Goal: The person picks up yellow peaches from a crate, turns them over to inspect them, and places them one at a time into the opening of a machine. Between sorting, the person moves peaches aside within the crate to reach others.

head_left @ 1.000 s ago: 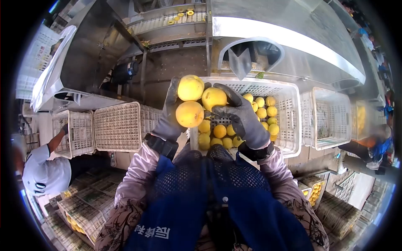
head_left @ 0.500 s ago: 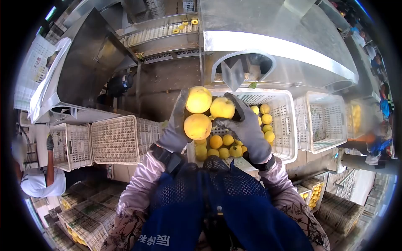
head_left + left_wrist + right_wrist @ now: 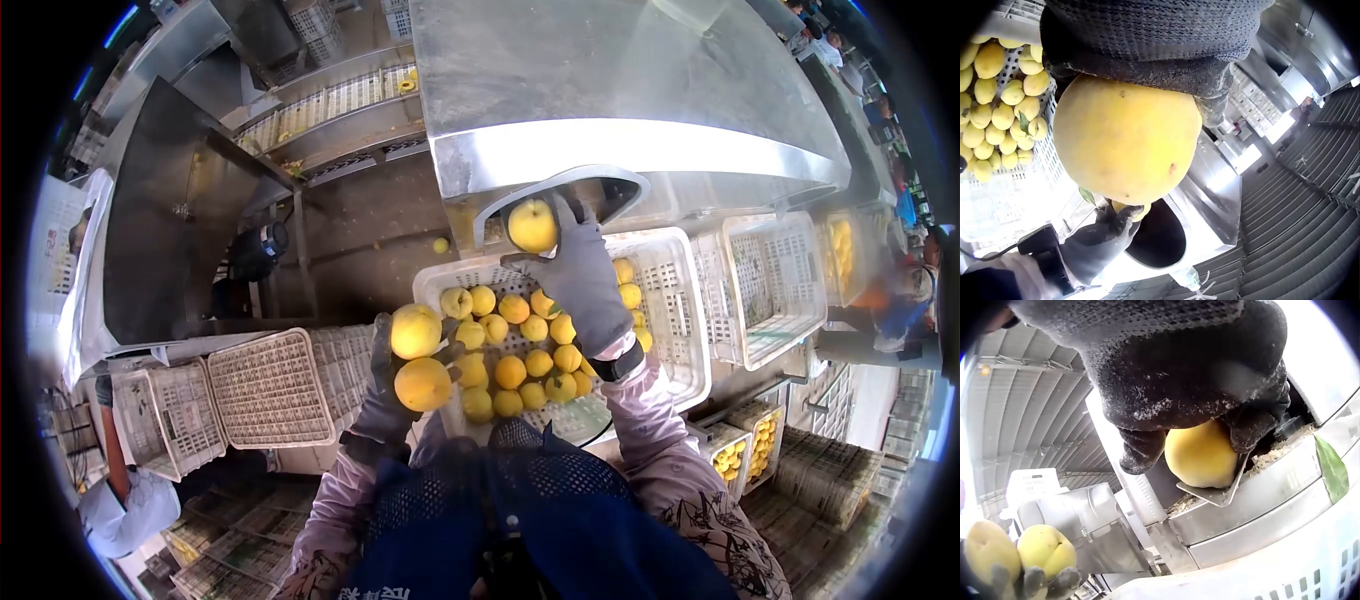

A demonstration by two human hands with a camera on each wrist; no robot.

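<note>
The yellow fruit [image 3: 531,225] sits at the mouth of the metal opening [image 3: 559,181], just above the angled plate [image 3: 1219,499]; the right hand [image 3: 588,285] grips it, fingertips at its sides; a light, even pinch should spare the skin, and squaring it to the plate before easing the grip should limit rolling; the left hand [image 3: 383,405], well apart, holds two more fruits [image 3: 422,384] beside the crate [image 3: 697,345], best cradled loosely against bruising.
</note>
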